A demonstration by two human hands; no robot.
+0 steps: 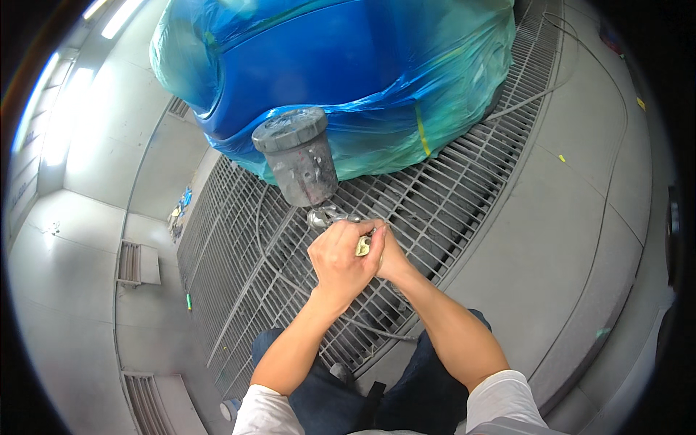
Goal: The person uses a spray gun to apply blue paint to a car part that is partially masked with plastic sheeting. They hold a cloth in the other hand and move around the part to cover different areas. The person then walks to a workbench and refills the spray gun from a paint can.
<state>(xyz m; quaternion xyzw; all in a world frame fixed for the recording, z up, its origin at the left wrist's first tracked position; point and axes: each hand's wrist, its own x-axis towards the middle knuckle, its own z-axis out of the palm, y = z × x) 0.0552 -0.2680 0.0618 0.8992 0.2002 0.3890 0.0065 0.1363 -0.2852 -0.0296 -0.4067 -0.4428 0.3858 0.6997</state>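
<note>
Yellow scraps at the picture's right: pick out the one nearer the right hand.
The lower, left-hand scrap, lying on the grey floor; the other scrap sits higher, farther right, by the picture's dark rim, farther from the right hand.

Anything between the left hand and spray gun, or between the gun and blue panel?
A pale item pokes out of the left hand; whether it separates hand and spray gun is hidden. Nothing visible stands between gun and the bare blue panel; translucent film borders it.
</note>
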